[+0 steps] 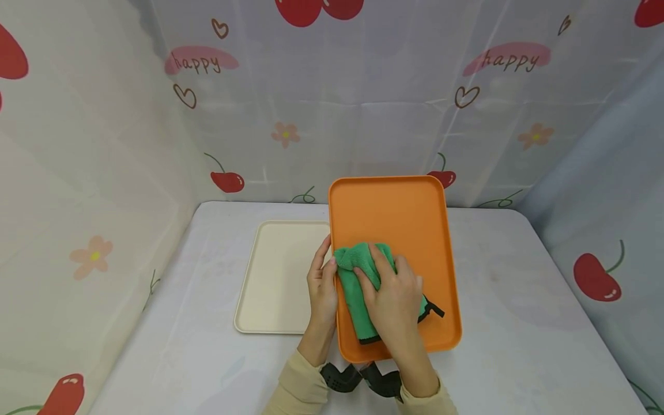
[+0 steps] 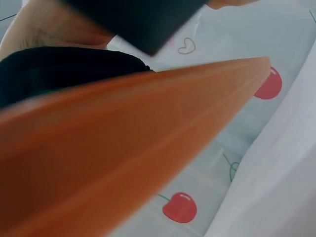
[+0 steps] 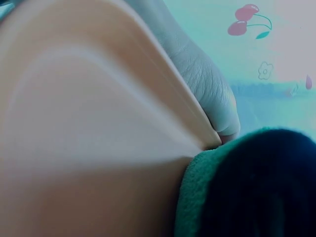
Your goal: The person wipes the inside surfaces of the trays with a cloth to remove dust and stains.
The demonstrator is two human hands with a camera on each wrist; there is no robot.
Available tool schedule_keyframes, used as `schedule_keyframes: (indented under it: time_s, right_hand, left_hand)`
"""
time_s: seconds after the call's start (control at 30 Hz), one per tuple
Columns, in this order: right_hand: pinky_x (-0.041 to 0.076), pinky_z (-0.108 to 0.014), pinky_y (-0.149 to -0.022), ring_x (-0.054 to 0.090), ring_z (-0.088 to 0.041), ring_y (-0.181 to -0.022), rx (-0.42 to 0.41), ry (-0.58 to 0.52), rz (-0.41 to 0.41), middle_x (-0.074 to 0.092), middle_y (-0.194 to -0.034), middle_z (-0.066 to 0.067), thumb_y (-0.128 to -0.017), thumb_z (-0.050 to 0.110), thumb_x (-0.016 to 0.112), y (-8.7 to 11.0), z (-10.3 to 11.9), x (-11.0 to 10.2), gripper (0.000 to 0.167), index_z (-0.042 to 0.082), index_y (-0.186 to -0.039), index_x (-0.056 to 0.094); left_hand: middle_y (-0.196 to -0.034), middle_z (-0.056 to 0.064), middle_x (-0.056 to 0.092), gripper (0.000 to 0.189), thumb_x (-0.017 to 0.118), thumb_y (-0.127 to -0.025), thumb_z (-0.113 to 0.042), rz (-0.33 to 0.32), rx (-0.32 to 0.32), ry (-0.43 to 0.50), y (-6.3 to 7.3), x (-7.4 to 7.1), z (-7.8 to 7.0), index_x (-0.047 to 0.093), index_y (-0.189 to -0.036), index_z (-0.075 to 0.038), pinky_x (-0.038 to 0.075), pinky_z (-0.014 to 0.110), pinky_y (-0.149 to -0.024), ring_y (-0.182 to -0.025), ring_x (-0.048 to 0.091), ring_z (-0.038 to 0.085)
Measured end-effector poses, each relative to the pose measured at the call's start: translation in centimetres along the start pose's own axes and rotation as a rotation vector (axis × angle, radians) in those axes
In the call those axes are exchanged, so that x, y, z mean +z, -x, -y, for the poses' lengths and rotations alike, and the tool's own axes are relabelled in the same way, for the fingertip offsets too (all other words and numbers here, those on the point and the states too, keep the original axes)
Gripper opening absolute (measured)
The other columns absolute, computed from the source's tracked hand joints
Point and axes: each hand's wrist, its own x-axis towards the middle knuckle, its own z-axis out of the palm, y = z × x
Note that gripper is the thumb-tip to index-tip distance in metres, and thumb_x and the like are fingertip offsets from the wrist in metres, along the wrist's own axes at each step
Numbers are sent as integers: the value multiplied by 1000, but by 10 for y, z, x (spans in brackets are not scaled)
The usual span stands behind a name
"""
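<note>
Over the table [image 1: 519, 300], the left hand [image 1: 321, 291] grips the orange tray [image 1: 389, 213] by its left edge while the right hand [image 1: 393, 295] pinches the cloth [image 1: 357, 297], bunched against the tray's inside, where firm, even pressure should wipe best!

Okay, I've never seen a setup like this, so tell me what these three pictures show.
No robot here: these are a person's two bare hands. The widest picture comes from a camera worn on the head, looking forward and down; the close-ups come from cameras on each wrist. The left hand grips the orange tray by its left edge, while the right hand holds a green cloth against it. A cream tray, partly hidden behind the orange one, lies on the white table.
</note>
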Motion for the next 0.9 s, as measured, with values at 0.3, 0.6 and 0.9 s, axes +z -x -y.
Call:
schedule_keyframes:
  time_s: [0.3,0.6,0.9]
  right_hand:
    - [38,-41,-58,56,-28,-70,20,-24,25,62,-86,-18,-80,31,80,0,-4,-3,51,10,-125,68]
    - [43,-46,-58,55,-30,-64,63,-35,13,61,-84,-20,-79,27,81,-1,-18,-10,50,8,-124,69]
    - [39,-47,-63,56,-33,-73,216,-16,42,62,-89,-23,-85,26,76,-6,-39,-21,46,11,-127,66]
  left_hand:
    - [-137,9,58,48,40,-103,-15,24,11,28,0,0,0,36,-150,-9,54,25,-95,-117,61,12]
    - [-145,12,50,47,41,-102,-15,0,-4,5,1,2,-2,39,-149,-13,53,27,-96,-118,61,14]
    - [-129,4,63,46,42,-103,-17,-14,-21,11,1,-1,-3,40,-149,-14,59,27,-84,-100,68,13]
